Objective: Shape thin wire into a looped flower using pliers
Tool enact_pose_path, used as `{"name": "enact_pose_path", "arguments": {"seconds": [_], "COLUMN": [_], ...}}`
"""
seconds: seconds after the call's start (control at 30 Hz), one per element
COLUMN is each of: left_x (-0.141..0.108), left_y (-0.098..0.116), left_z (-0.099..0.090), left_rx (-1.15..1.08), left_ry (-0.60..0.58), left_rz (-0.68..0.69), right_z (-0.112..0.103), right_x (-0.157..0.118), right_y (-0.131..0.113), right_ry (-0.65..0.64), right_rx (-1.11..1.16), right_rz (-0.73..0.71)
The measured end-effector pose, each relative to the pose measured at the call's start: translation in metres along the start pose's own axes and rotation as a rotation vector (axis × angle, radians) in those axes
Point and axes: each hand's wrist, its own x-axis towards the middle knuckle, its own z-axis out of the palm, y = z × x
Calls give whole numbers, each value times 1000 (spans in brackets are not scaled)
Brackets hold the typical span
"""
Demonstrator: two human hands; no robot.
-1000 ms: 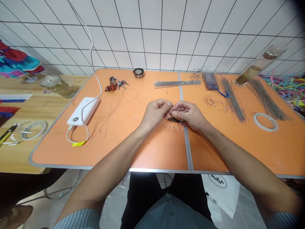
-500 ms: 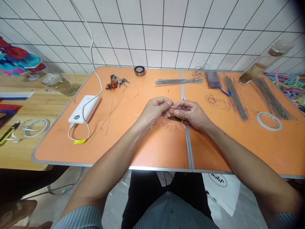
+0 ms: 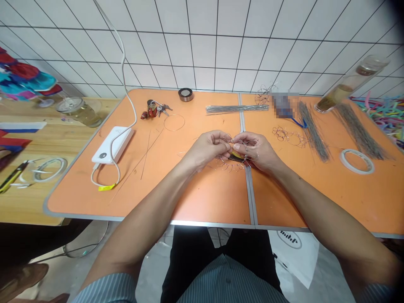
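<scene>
We find both hands held close together just above the surface, fingers curled and pinched inward, neither open. The left hand and right hand share a grip on a looped wire form, which lies beneath and between them, its long axis running across the body, neither hand clearly nearer. A small yellow-and-black item sits at the right hand's fingers, too hidden to identify. No object stands between hands and form. Beyond, the orange surface carries wire flowers to the right, a straight wire bundle ahead, and a wire ring ahead left.
</scene>
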Motion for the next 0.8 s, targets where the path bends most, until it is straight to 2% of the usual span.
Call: {"name": "enact_pose_path", "arguments": {"seconds": [0.2, 0.43, 0.8], "left_x": [0, -1, 3], "left_y": [-2, 0, -4], "left_z": [3, 3, 2], "left_rx": [27, 11, -94], "left_ry": [26, 12, 41], "left_rz": [22, 93, 0], "right_z": [-2, 3, 3], "right_x": [1, -2, -2], "right_y": [4, -4, -4], "right_ry": [16, 13, 15], "right_rx": [14, -34, -119], "right_rz": [12, 22, 14]}}
